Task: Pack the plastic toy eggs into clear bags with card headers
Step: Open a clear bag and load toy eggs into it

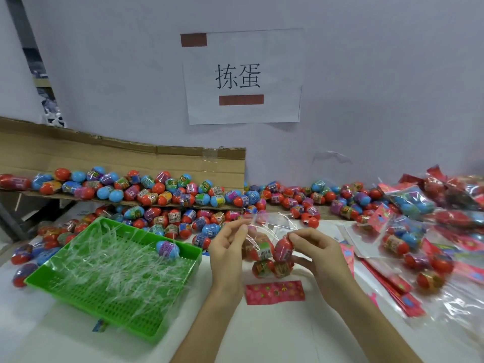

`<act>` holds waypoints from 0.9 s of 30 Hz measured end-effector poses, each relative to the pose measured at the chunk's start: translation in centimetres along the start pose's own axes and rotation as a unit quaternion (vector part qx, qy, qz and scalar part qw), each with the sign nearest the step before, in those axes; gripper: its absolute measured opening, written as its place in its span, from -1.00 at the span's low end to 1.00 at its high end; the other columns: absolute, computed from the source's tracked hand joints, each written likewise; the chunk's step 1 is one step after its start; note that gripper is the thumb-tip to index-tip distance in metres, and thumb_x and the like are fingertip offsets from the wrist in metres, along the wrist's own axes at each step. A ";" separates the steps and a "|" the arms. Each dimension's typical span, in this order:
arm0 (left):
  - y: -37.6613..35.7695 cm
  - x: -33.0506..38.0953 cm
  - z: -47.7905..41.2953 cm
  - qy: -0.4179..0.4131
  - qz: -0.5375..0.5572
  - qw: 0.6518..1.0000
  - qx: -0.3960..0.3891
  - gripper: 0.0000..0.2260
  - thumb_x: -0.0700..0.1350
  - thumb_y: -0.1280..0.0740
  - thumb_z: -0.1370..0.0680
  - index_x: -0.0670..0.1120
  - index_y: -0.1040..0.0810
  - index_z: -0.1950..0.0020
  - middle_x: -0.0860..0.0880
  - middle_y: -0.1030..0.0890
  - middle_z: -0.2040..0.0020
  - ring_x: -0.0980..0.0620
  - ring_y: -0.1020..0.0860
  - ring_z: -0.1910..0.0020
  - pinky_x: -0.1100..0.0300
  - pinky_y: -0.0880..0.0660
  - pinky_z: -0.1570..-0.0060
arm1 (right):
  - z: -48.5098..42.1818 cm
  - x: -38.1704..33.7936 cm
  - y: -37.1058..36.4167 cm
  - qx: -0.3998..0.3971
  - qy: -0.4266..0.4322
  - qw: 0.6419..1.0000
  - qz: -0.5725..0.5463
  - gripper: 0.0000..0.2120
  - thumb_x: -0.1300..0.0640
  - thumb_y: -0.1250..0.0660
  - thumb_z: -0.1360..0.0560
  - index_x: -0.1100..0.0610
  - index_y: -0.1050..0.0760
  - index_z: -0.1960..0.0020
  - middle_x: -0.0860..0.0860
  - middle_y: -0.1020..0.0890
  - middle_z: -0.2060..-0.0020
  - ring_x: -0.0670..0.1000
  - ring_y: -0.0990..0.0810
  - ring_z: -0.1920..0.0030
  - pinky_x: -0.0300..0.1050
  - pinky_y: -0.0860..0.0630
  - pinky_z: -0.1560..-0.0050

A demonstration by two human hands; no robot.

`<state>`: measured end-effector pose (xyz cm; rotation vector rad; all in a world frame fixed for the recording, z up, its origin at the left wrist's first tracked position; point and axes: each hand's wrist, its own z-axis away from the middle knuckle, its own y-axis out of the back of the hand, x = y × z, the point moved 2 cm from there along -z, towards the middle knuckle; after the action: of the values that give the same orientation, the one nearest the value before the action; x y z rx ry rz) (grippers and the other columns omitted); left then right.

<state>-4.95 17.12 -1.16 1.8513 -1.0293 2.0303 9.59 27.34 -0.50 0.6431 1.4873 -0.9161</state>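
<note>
While both hands grip it, the clear bag shows red eggs, crinkled.

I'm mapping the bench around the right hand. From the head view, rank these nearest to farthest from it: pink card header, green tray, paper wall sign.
From the right hand:
1. Pink card header, just below it.
2. Green tray, left across the table.
3. Paper wall sign, up on the wall.

Small packing workshop, loose toy eggs heaped along a white table, printed paper sign taped to wall, filled bags piled right
</note>
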 end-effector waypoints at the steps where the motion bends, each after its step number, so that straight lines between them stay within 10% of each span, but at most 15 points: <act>1: -0.1 -0.1 0.0 0.019 0.022 1.000 -0.009 -0.87 -0.21 -0.33 -0.65 -0.12 -0.69 -0.09 -0.15 -0.72 0.10 -0.04 -0.67 0.11 0.01 -0.60 0.04 | -0.1 0.0 0.1 0.002 -0.004 1.000 -0.013 -0.89 0.22 -0.44 -0.53 0.12 -0.70 0.15 0.12 -0.72 0.13 0.06 -0.71 0.14 -0.17 -0.63 0.17; 10: -1.3 -0.5 1.1 0.147 0.091 0.978 -0.121 -0.50 0.01 -0.47 -0.48 -0.22 -0.56 -0.33 -0.16 -0.70 -0.16 -0.09 -0.69 -0.03 -0.03 -0.65 0.01 | -0.4 -0.1 0.9 0.035 0.009 0.999 -0.034 -0.94 0.22 -0.43 -0.54 0.14 -0.68 0.09 0.09 -0.70 0.17 0.02 -0.70 0.15 -0.20 -0.61 0.22; 27: -1.6 -0.7 1.4 0.167 0.133 0.972 -0.097 -0.80 -0.08 -0.47 -0.45 -0.01 -0.77 -0.05 -0.16 -0.74 -0.12 -0.11 -0.73 -0.07 0.04 -0.68 0.12 | -0.2 -0.2 0.6 0.055 0.007 0.997 -0.052 -0.86 0.29 -0.38 -0.54 0.15 -0.71 0.03 0.07 -0.73 0.05 0.01 -0.70 0.04 -0.06 -0.63 0.05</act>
<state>-2.80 17.65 -1.35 1.2746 -1.3731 2.1917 10.01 27.86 -0.46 0.6588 1.5018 -1.0806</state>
